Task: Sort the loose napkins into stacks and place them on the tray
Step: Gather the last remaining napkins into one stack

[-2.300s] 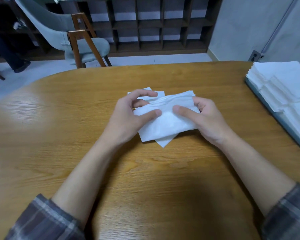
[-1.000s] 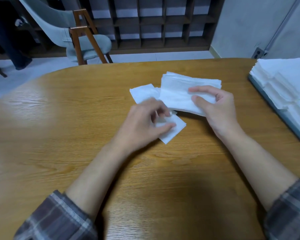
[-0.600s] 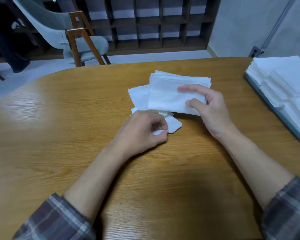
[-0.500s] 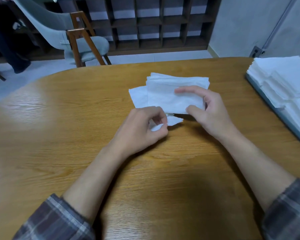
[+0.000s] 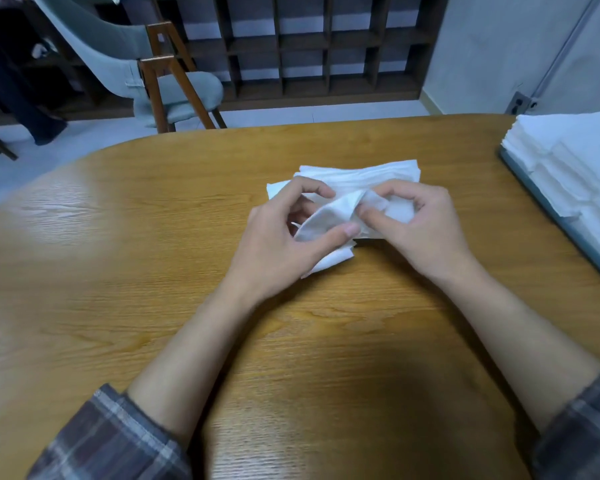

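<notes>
At mid-bench (image 5: 136,278), both hands meet over a small pile (image 5: 368,173) of white napkins lying flat on the wood. The left hand (image 5: 274,240) curls its thumb and fingers (image 5: 312,187) round a crumpled napkin (image 5: 329,213), lifted just above the pile's near edge. The right hand (image 5: 426,233) pinches the same napkin's other end between thumb and bent forefinger. A further sheet pokes out beneath the left palm. Well apart, at the bench's right edge, a grey-blue tray (image 5: 548,220) carries neat white stacks (image 5: 579,157). Beyond the bench stand a pale chair (image 5: 177,91) and a dark shelf (image 5: 309,50).
</notes>
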`<state>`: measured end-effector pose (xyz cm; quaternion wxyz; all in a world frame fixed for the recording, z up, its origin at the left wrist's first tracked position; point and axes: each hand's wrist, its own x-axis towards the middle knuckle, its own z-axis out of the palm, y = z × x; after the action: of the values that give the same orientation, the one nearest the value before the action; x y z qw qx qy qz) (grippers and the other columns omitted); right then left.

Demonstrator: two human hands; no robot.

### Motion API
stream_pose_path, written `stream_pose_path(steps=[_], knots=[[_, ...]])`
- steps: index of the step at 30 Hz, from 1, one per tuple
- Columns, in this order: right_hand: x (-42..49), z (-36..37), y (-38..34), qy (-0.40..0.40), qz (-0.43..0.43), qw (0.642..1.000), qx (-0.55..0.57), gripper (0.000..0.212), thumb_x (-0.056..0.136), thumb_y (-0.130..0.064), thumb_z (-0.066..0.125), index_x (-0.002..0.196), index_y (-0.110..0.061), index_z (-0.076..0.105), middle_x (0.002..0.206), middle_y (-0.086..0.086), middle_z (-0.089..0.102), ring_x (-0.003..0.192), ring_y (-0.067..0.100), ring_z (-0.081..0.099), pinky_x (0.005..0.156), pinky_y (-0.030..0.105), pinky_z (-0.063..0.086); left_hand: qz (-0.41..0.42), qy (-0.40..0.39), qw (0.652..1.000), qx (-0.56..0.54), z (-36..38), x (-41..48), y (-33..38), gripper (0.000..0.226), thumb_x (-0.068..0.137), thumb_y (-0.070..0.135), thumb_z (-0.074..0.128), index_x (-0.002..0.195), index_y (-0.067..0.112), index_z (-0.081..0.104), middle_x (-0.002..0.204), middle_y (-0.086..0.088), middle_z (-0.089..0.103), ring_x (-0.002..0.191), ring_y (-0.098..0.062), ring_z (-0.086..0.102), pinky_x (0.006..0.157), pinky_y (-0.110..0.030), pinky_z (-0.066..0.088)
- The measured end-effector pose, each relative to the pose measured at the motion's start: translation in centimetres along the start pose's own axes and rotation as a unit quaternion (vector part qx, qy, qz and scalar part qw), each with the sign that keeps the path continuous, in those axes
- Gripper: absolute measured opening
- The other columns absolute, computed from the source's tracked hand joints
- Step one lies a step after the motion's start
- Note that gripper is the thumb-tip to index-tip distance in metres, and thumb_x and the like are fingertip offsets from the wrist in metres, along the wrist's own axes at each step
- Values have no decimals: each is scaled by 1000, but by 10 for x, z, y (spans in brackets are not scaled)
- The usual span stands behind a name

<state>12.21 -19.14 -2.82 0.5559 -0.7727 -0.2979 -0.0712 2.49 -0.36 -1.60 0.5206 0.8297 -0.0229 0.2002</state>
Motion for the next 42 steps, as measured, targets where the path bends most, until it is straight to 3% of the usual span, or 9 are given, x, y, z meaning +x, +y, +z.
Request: stream_pose_path(steps=[4, 6, 11, 22, 29, 32, 36, 39, 42], knots=[[5, -7, -1, 25, 93, 985, 143, 5, 92, -4, 76, 91, -8, 80, 92, -6, 80, 88, 10, 72, 88, 28, 54, -36, 19, 998, -49, -10, 7, -5, 46, 90, 17, 85, 126, 31, 63, 86, -19, 70, 82, -37, 70, 70, -44, 55], [6, -8, -3, 12, 143, 964, 226, 11, 92, -2, 74, 95, -9, 81, 103, 7, 81, 95, 21, 74, 96, 39, 55, -46, 52, 994, -82, -13, 9, -4, 50, 91, 11, 83, 133, 27, 59, 90, -22, 72, 85, -36, 74, 69, -48, 59], [3, -3, -10, -90, 181, 928, 313, 39, 89, -6, 71, 128, -6, 68, 118, 9, 78, 107, 25, 74, 92, 32, 59, -60, 57, 991, -103, -19, 10, 2, 54, 88, 5, 83, 136, 15, 60, 78, 8, 71, 65, -1, 68, 54, -15, 50], [1, 0, -6, -101, 161, 946, 264, 47, 90, -12, 77, 134, -25, 64, 120, 2, 73, 103, 17, 70, 89, 31, 54, -82, 12, 990, -117, -18, 8, 7, 59, 89, 0, 81, 141, 16, 57, 87, 0, 75, 65, -3, 70, 51, -16, 51], [-1, 0, -9, -88, 99, 950, 282, 61, 95, 1, 69, 145, -28, 50, 122, 3, 69, 110, 23, 69, 91, 40, 58, -76, 38, 996, -38, -14, 8, -1, 50, 93, 33, 80, 138, 32, 58, 123, 8, 66, 108, -2, 66, 78, -19, 56], [0, -3, -13, -86, 110, 931, 338, 68, 94, 4, 66, 145, -33, 42, 117, 5, 71, 105, 26, 71, 84, 39, 62, -137, 11, 981, -139, -16, 8, 4, 51, 95, 27, 78, 141, 29, 57, 118, 5, 74, 97, -4, 74, 72, -19, 58], [1, -2, -6, -75, 88, 959, 258, 50, 97, -1, 70, 135, -29, 55, 128, 16, 65, 113, 30, 68, 92, 47, 56, -127, 32, 975, -177, -15, 8, 6, 53, 94, 8, 78, 140, 19, 55, 107, -7, 81, 87, -20, 80, 64, -26, 61], [1, -3, -3, -95, 62, 975, 190, 25, 95, -6, 75, 116, -18, 76, 123, -2, 74, 122, 20, 67, 106, 37, 50, -90, 56, 987, -125, -13, 9, -3, 56, 95, 11, 79, 142, 22, 52, 107, -7, 80, 89, -22, 79, 66, -34, 64], [1, -2, 0, -49, 66, 990, 115, 24, 94, 1, 72, 109, -16, 80, 114, -11, 79, 117, 3, 68, 101, 14, 44, -26, 56, 998, 21, -13, 8, -16, 52, 97, 27, 77, 142, 33, 51, 113, 8, 75, 106, -9, 71, 88, -35, 60]])
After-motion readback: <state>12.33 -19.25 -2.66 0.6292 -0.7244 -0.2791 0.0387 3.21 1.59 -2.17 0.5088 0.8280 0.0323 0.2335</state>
